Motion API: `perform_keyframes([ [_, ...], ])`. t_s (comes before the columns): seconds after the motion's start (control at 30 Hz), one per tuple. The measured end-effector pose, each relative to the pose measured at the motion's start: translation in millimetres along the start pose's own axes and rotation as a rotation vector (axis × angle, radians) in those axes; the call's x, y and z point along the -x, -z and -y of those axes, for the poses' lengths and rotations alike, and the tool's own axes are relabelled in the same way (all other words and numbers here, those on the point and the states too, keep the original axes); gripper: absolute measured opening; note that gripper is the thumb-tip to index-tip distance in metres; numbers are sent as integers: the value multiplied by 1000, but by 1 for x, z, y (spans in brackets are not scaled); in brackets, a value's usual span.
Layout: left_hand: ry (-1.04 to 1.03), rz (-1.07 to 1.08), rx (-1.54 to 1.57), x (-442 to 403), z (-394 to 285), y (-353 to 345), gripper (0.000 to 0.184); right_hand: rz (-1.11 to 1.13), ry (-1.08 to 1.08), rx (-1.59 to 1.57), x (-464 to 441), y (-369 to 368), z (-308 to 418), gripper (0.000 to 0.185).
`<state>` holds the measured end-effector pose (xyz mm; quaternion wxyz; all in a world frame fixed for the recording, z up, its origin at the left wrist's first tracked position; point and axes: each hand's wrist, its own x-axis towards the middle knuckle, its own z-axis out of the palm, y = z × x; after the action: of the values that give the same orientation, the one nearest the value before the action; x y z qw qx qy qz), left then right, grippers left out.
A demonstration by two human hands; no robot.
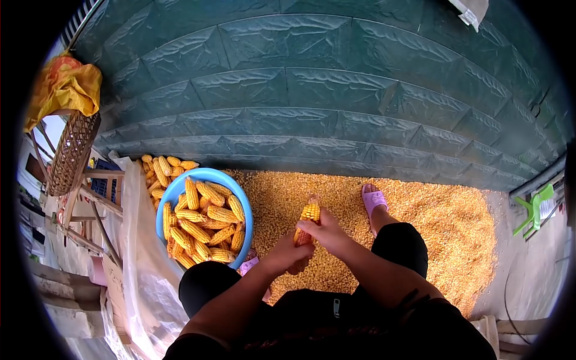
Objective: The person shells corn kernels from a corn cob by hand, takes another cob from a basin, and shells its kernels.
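Note:
Between my hands is an ear of corn [311,212], tilted with its tip away from me. Yellow kernels cover its upper part, while the lower part shows reddish, stripped cob. My left hand [289,253] is closed around the lower end. Higher up, my right hand [327,231] grips the ear with the thumb pressed against its side. Below both hands spreads a thick layer of loose corn kernels [456,234]. To the left stands a blue basin [248,207] heaped with whole yellow ears [195,230].
More ears [161,171] lie behind the basin, by clear plastic sheeting [138,240]. A green textured wall [312,90] rises ahead. My feet in pink sandals [373,197] rest among the kernels. At left are a woven basket [73,153] and wooden frame; at right, a green chair [534,210].

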<state>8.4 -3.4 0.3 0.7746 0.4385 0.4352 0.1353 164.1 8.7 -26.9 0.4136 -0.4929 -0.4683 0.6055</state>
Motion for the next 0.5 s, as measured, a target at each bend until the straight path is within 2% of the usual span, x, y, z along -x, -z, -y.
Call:
perform_keyframes([
  [0.07, -22, -20, -22, -1, 1, 0, 24, -35, -11, 117, 1, 1, -2, 33],
  [0.13, -46, -39, -43, 0, 0, -1, 20, 107, -62, -262, 7, 2, 13, 33],
  [0.17, -34, 14, 100, 1, -2, -2, 20, 106, -61, -262, 6, 4, 15, 33],
  [0.2, -23, 66, 243, 2, -3, -3, 20, 191, -119, -528, 6, 6, 16, 32],
  [0.23, -24, 66, 244, 3, -5, -2, 20, 277, -179, -794, 6, 8, 17, 32],
  [0.33, 39, 183, 302, 6, -5, 2, 21, 322, -254, -957, 3, 9, 13, 32],
  [0.37, 54, 191, 318, 4, -4, 2, 21, 322, -256, -957, 3, 8, 10, 32],
  [0.43, 69, 195, 337, 3, -2, 1, 21, 187, -214, -812, 3, 1, 3, 28],
  [0.5, -26, 63, 74, -1, -1, -2, 22, 138, -234, -794, 3, -3, 1, 26],
])
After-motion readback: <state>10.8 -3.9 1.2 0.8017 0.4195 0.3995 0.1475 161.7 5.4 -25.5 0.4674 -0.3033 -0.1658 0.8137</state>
